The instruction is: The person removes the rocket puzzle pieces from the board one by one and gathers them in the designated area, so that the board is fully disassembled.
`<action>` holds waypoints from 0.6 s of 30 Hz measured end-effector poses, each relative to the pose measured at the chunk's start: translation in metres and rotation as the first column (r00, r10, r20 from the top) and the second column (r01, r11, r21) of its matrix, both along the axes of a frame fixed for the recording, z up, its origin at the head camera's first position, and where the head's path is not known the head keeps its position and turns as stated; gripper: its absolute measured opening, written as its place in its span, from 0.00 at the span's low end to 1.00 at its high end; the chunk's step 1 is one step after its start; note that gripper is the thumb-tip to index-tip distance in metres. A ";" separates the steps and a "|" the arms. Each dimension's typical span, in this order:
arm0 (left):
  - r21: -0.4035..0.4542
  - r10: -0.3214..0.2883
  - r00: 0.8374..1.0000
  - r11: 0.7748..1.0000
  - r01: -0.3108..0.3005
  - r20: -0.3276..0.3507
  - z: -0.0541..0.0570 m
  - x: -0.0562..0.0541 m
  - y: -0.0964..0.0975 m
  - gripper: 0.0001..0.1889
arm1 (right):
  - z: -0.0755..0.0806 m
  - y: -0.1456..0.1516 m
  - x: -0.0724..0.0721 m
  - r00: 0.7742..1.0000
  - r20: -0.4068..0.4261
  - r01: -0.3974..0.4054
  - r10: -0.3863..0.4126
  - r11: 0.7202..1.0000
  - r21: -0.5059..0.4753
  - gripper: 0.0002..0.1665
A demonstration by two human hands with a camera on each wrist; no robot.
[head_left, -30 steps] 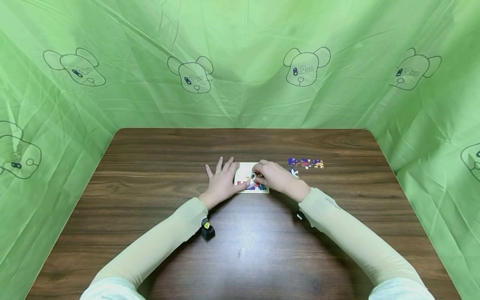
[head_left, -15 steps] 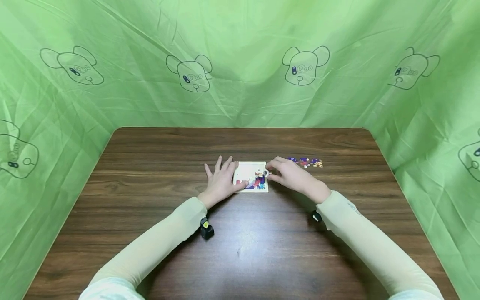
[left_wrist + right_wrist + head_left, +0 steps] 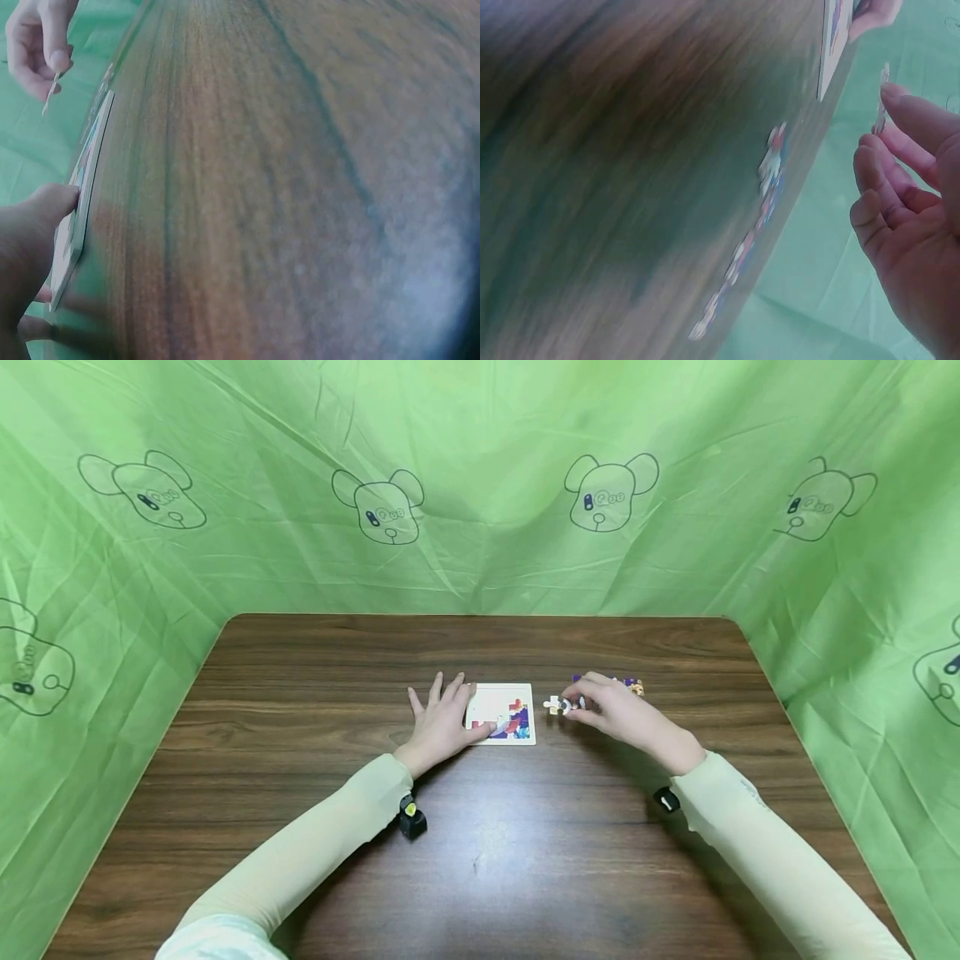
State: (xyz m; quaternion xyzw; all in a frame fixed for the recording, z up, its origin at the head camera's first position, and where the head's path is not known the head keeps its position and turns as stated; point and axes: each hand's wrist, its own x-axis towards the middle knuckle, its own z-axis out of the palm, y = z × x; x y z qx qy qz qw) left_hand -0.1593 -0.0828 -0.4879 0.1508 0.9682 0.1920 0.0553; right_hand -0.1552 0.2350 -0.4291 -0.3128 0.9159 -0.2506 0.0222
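My left hand [image 3: 441, 718] lies spread at the left side of a small white-framed jigsaw tray [image 3: 495, 697], its thumb over the tray's lower part. Fitted pieces [image 3: 517, 723] in purple, red and blue fill the tray's lower right; the upper left shows bare white. To the right of the tray, my right hand [image 3: 626, 714] pinches a pale jigsaw piece [image 3: 553, 704] between thumb and fingers. In the right wrist view this piece [image 3: 883, 101] appears edge-on, held above the table. The left wrist view shows the tray [image 3: 84, 187] from its side, under the left thumb.
Several loose jigsaw pieces [image 3: 637, 686] lie right of the tray, partly behind the right hand; the right wrist view shows them as a row of pieces [image 3: 742, 251]. Green cloth [image 3: 487, 527] surrounds the brown wooden table [image 3: 480, 835] at the back and sides.
My right hand has moved right, from over the tray to beside the loose pieces, carrying the pinched jigsaw piece off the tray. My left hand has stayed in place.
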 end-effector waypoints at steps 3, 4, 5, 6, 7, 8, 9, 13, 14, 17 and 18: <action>0.001 -0.001 1.000 1.000 0.001 0.005 0.000 0.000 0.000 0.46 | 0.000 0.010 0.002 0.999 0.020 0.038 -0.038 0.999 0.009 0.16; 0.000 -0.002 1.000 1.000 0.002 0.005 0.000 0.000 0.000 0.46 | 0.000 0.013 0.003 0.998 0.025 0.053 -0.053 0.998 0.015 0.16; 0.000 -0.002 1.000 1.000 0.002 0.006 0.000 0.000 0.000 0.46 | -0.001 0.016 0.004 0.998 0.027 0.064 -0.065 0.998 0.022 0.16; 0.000 -0.003 1.000 1.000 0.003 0.006 0.000 0.000 0.000 0.46 | -0.001 0.020 0.005 0.997 0.024 0.075 -0.075 0.997 0.026 0.15; 0.000 -0.004 1.000 1.000 0.004 0.007 0.000 0.000 0.000 0.46 | -0.002 0.023 0.005 0.996 0.021 0.081 -0.082 0.996 0.027 0.15; -0.001 -0.004 1.000 1.000 0.004 0.008 0.000 0.000 0.000 0.46 | -0.003 0.027 0.005 0.996 0.013 0.086 -0.086 0.996 0.023 0.15; -0.001 -0.005 1.000 1.000 0.005 0.007 0.000 0.000 0.000 0.45 | -0.004 0.030 0.006 0.996 0.006 0.091 -0.091 0.996 0.020 0.14; 0.001 -0.004 1.000 1.000 0.004 0.008 0.000 0.000 -0.001 0.45 | -0.010 0.045 0.007 0.995 -0.028 0.098 -0.098 0.995 0.001 0.14; 0.001 -0.003 1.000 1.000 0.003 0.008 0.000 0.000 -0.001 0.45 | -0.011 0.049 0.008 0.994 -0.036 0.102 -0.102 0.995 -0.002 0.14; 0.001 -0.004 1.000 1.000 0.004 0.006 0.000 0.000 -0.001 0.45 | -0.015 0.059 0.008 0.992 -0.052 0.115 -0.115 0.993 -0.006 0.14; 0.001 -0.005 1.000 1.000 0.005 0.005 -0.001 0.000 -0.001 0.46 | -0.016 0.062 0.008 0.991 -0.053 0.120 -0.120 0.993 -0.008 0.13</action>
